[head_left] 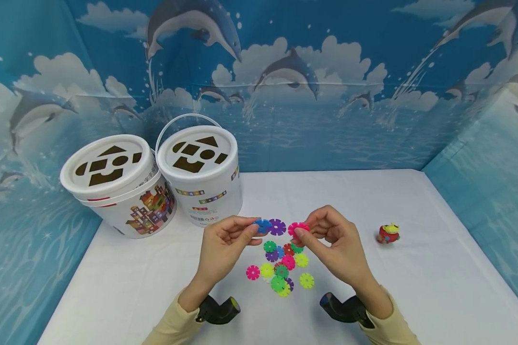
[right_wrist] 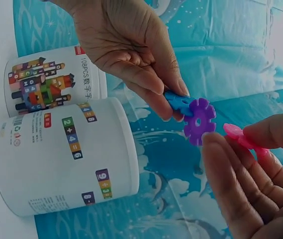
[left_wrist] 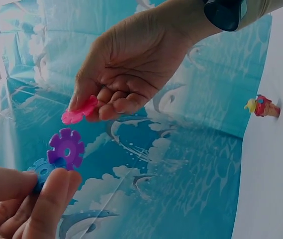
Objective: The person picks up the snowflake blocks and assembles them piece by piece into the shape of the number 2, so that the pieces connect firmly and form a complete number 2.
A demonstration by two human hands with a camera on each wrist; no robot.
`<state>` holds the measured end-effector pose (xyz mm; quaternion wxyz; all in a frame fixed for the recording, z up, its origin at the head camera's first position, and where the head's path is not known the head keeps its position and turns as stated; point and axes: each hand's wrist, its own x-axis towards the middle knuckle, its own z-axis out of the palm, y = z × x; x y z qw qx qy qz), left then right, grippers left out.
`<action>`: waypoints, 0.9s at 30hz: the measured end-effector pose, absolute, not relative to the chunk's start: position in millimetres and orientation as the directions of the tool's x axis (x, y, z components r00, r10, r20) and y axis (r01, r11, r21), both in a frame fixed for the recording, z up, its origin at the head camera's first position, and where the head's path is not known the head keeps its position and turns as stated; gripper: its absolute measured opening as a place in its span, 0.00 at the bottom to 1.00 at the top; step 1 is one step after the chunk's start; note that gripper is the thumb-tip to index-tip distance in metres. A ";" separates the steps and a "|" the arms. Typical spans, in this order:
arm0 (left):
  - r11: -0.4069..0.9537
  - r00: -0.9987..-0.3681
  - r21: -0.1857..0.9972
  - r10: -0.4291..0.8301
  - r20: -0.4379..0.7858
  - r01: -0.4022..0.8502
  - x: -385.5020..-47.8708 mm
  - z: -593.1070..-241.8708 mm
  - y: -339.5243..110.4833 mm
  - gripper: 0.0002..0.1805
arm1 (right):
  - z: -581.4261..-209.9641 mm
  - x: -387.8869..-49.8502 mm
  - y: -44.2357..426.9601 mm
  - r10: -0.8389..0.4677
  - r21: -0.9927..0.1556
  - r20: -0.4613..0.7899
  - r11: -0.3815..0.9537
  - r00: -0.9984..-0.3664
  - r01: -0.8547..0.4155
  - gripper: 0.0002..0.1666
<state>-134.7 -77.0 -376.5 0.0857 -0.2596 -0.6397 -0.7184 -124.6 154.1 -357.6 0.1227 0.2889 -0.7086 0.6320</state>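
Note:
Between thumb and fingers my left hand (head_left: pixel 222 246) pinches a blue notched plastic disc (head_left: pixel 263 225). A purple notched disc (head_left: pixel 278 227) is joined to it at an angle, seen most clearly in the right wrist view. My right hand (head_left: pixel 337 243) pinches a pink notched disc (head_left: pixel 298 229) just right of the purple one, with a small gap between them. Below both hands, a loose pile of similar discs lies on the table, among them a green disc (head_left: pixel 278 283), a yellow disc (head_left: pixel 307 281) and a pink disc (head_left: pixel 253 272).
Two white lidded buckets, a left bucket (head_left: pixel 129 211) and a right bucket (head_left: pixel 217 201) with a raised handle, stand at the back left. On the right sits a small red and yellow toy figure (head_left: pixel 388 234). A dolphin-print curtain (head_left: pixel 311 129) borders the white table (head_left: pixel 414 292).

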 end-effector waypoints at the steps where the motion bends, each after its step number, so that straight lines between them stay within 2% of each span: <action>1: -0.168 -0.852 0.876 0.207 0.480 0.453 -135.4 -376.8 -77.1 0.10 | -358.1 -124.8 154.3 -0.251 -0.822 0.541 0.045 -0.803 -0.568 0.13; 18: -0.191 -0.872 0.885 0.176 0.457 0.425 -138.0 -376.8 -79.0 0.11 | -357.9 -126.0 154.8 -0.242 -0.855 0.476 0.099 -0.846 -0.509 0.14; 27: -0.221 -0.870 0.881 0.183 0.458 0.418 -139.0 -378.8 -81.1 0.11 | -359.3 -126.2 154.5 -0.245 -0.872 0.459 0.056 -0.854 -0.486 0.13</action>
